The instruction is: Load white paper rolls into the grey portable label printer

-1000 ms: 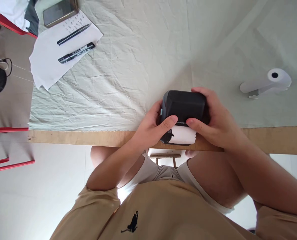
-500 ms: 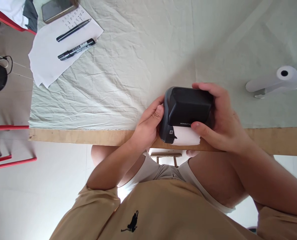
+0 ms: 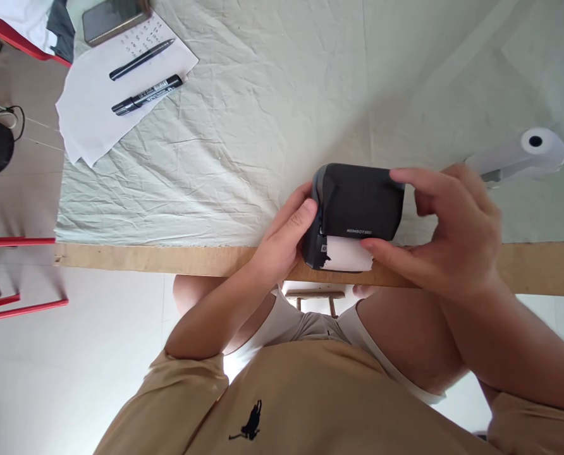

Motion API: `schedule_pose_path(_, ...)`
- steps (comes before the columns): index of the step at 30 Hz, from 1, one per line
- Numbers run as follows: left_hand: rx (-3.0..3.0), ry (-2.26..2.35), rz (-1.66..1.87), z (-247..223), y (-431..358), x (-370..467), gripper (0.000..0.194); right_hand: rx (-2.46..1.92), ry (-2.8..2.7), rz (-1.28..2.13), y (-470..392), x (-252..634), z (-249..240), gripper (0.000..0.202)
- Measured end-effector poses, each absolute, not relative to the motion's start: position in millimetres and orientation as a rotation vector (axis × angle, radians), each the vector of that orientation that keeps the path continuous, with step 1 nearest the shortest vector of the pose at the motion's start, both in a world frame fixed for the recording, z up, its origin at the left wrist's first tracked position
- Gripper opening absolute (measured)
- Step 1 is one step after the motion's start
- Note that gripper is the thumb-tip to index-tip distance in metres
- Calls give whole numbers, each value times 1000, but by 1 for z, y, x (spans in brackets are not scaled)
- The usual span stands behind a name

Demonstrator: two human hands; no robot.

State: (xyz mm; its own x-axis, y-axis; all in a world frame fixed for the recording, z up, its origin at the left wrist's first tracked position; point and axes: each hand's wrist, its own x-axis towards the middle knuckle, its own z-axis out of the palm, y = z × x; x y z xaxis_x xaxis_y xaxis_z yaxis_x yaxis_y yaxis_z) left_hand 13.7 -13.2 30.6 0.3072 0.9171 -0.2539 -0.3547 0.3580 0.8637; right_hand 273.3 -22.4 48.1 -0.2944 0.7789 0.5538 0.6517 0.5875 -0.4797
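Observation:
A black label printer [image 3: 361, 199] with NIIMBOT lettering sits at the table's front edge. White paper [image 3: 347, 254] with a torn black-marked left end sticks out below its lid. My left hand [image 3: 289, 230] grips the printer's left side, thumb on top and the other fingers partly hidden beneath. My right hand [image 3: 457, 230] spans the printer's right side. Its index fingertip touches the upper right corner of the lid, and its thumb tip presses by the lid's lower edge, over the paper's right end.
A white paper roll [image 3: 540, 148] lies at the right, partly unrolled. At the upper left, a sheet of paper [image 3: 87, 117] carries a pen [image 3: 142, 59], a marker [image 3: 147, 95] and part of a phone [image 3: 114, 19]. A greenish cloth [image 3: 206, 158] covers the table behind its wooden edge [image 3: 144, 260].
My right hand has shifted right, its fingers drawing back from around the printer's side to a thumb-and-index hold. The lid looks slightly shifted; the left hand has stayed nearly still.

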Motion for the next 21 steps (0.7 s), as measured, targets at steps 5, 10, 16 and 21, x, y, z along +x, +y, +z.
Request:
schedule_pose_path(5,899,863,923,29,-13,11,64,-1101,-1965,279,-30,265,53,27)
schedule_pose_path(10,906,879,916,29,-13,10,64,-1118,-1728,365,-32,262,44,11)
schedule_pose_path(16,904,900,865,33,-15,9,70,-1158,-1668,167,-23,262,49,13)
schedule_pose_path(21,936,877,872,34,-14,11,71,-1311,-1886,256,-24,259,60,25)
